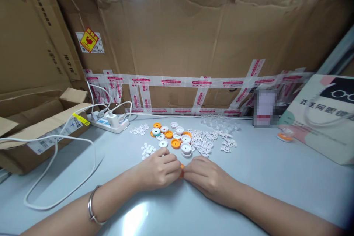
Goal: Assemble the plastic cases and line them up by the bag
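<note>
My left hand (160,169) and my right hand (208,175) meet low over the table, fingers curled in. Between their fingertips shows a small orange round part (181,171), mostly covered by the fingers. Both hands appear closed on it, one from each side. Just beyond them lie several white and orange round cups, among them an orange cup (176,143) and a white cup (186,149). Small white discs (148,150) lie near my left hand. A pile of flat white cut-out pieces (203,141) spreads beyond my right hand.
Clear plastic pieces (218,122) lie at the back, and more small white pieces (139,129) near a power strip (109,122). A white cable (94,155) loops on the left beside an open cardboard box (41,132). A printed bag (318,125) and a small orange-and-white object (285,135) stand right.
</note>
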Demonstrator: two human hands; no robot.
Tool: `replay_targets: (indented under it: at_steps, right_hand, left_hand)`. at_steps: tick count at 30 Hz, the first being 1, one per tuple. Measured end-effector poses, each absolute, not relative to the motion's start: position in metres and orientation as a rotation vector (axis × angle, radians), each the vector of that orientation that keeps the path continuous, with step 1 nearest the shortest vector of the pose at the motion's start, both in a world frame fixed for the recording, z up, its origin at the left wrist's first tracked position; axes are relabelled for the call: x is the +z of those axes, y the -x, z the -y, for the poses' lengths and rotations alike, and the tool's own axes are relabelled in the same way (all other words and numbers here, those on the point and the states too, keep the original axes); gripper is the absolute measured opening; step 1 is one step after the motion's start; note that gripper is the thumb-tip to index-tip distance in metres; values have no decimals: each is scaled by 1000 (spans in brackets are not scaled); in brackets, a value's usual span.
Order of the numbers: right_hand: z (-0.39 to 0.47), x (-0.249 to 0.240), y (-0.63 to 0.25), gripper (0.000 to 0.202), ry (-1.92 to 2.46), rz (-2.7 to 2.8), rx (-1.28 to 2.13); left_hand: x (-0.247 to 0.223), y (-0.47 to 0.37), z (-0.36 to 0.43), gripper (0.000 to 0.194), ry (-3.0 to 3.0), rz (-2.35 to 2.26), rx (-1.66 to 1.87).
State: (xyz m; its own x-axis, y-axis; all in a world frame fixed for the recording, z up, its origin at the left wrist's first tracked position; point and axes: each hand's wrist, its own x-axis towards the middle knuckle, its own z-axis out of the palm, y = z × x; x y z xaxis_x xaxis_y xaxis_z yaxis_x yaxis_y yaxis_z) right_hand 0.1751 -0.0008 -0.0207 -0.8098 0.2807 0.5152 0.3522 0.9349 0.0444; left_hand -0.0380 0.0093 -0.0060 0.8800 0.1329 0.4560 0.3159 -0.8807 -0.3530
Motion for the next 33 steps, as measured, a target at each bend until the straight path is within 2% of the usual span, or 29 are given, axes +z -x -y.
replay_targets:
  at_steps: [15, 33]
  right_hand:
    - [0, -22, -176, 19, 476, 2494, -55]
    - [2, -21, -175, 20, 460, 2514, -162]
  left_hand:
    - [-9, 44, -12, 15, 2715, 428, -561]
    - [-5, 42, -6, 13, 2780, 465, -618]
